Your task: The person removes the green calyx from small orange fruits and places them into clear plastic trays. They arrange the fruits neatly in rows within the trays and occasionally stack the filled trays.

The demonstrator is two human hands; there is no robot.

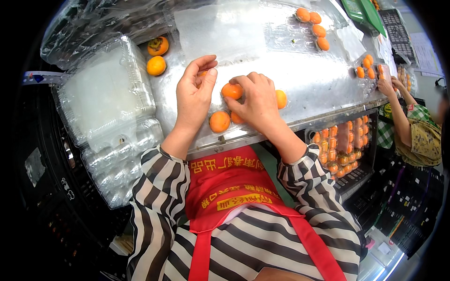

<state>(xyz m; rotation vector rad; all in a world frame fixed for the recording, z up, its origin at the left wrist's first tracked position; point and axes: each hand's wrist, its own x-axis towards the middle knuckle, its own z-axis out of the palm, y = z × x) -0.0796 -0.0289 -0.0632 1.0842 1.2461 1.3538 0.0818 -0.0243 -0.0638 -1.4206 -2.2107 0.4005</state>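
Observation:
My right hand [258, 100] has its thumb and fingers around an orange persimmon [232, 91] on the metal worktop [165, 102]. Left of it, my left hand [197, 91] is raised with curved fingers. Part of an orange fruit [203, 74] shows between its thumb and fingers; whether it is gripped is hidden. Close to the table's front edge sits another persimmon [219, 122], beside one partly covered by my right hand [237, 118]. A further persimmon [281, 99] lies just right of that hand. Clear plastic shows beneath the fruit, mostly hidden.
Stacked clear plastic trays [105, 91] stand at the left, with two persimmons [156, 65] beside them. Farther back is a tray with several persimmons [319, 31]. At the right, a co-worker's hands [386, 86] hold a pack. Filled packs [337, 144] stand in a crate below the edge.

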